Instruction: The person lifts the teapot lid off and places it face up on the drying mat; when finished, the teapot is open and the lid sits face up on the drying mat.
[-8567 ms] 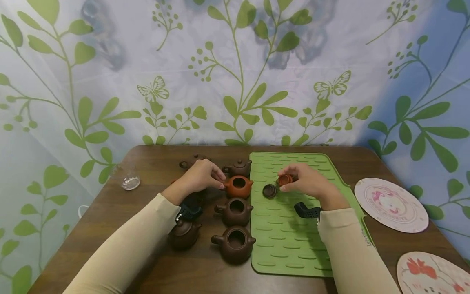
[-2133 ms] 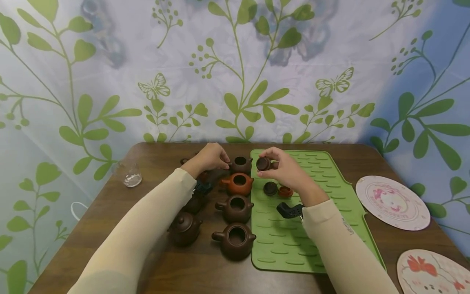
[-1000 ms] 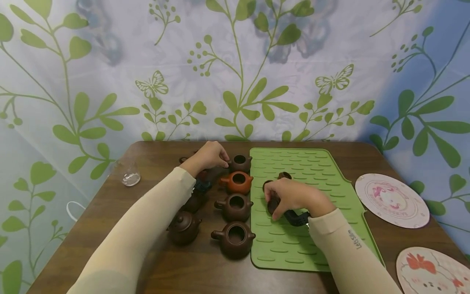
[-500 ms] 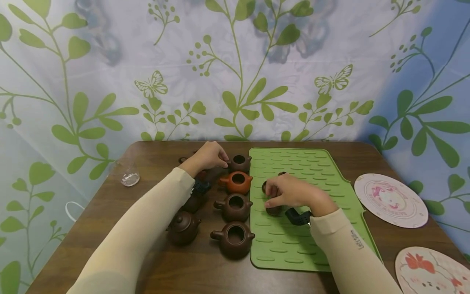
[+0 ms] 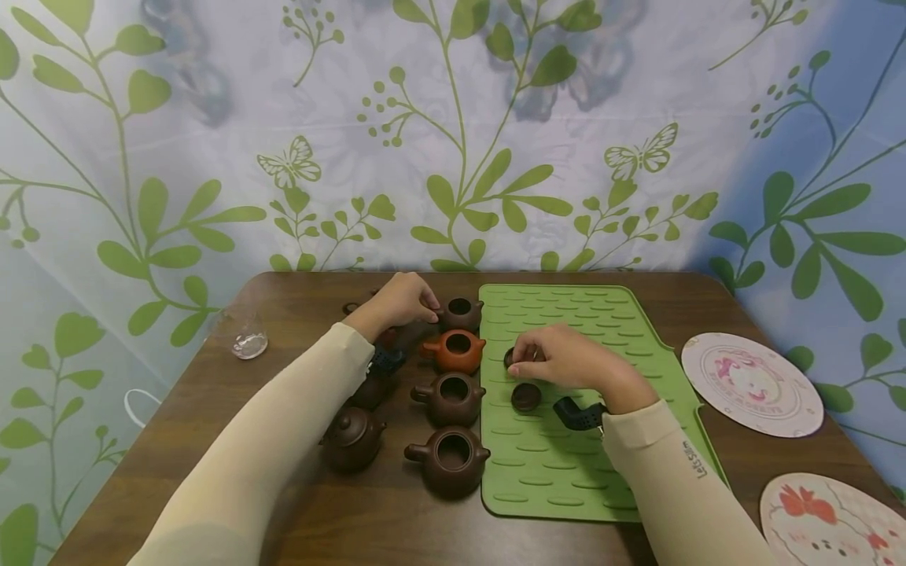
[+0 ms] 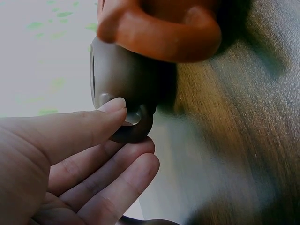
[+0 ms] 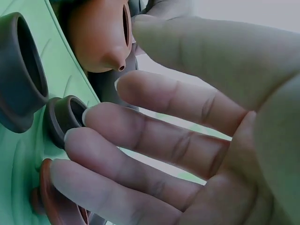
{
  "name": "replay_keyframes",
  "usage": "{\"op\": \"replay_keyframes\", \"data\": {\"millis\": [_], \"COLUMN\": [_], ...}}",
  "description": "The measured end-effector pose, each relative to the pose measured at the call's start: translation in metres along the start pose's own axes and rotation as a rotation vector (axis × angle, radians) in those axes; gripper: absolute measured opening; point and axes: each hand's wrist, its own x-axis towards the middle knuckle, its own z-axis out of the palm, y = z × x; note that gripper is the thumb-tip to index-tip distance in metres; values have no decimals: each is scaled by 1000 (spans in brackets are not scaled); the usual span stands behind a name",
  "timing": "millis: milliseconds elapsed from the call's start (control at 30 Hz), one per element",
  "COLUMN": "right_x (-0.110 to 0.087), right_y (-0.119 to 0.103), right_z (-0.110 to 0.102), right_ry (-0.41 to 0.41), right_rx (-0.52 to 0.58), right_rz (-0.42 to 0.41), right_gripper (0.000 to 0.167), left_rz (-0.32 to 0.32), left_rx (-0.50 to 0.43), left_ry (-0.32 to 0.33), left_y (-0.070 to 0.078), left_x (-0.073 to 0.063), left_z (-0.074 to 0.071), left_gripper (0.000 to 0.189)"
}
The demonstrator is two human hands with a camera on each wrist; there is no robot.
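Observation:
My left hand (image 5: 406,299) pinches the handle (image 6: 136,131) of a dark brown teapot (image 5: 462,314), which stands lidless at the back of a row beside the green mat. My right hand (image 5: 562,355) hovers over the mat with nothing in it, its fingers (image 7: 154,126) apart and loosely bent. Just in front of it lies a dark teapot lid (image 5: 526,397). Another dark lid (image 7: 65,117) and an orange-red lid (image 7: 61,199) are close under the fingertips; in the head view the hand mostly hides them. An orange teapot (image 5: 456,351) stands lidless in the row.
Two more lidless brown teapots (image 5: 453,398) stand nearer in the row. Left of them, a lidded brown teapot (image 5: 352,439) and others sit partly under the left arm. A glass (image 5: 250,341) stands at far left; round mats (image 5: 753,384) lie right of the green mat (image 5: 559,487).
Earlier the right hand held the orange lid, then the back teapot's dark lid. It has set that lid on the mat, let go and drawn slightly back from it. The left hand stays on the handle.

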Motion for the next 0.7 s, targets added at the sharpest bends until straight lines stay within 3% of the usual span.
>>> {"op": "replay_keyframes", "data": {"millis": [700], "right_x": [3], "right_y": [-1], "right_z": [2], "right_ry": [106], "right_rx": [20], "right_rz": [5], "right_gripper": [12], "left_rz": [1], "left_rx": [-6], "left_ry": [15], "left_y": [-2], "left_x": [0], "left_z": [2], "left_gripper": [16]}}
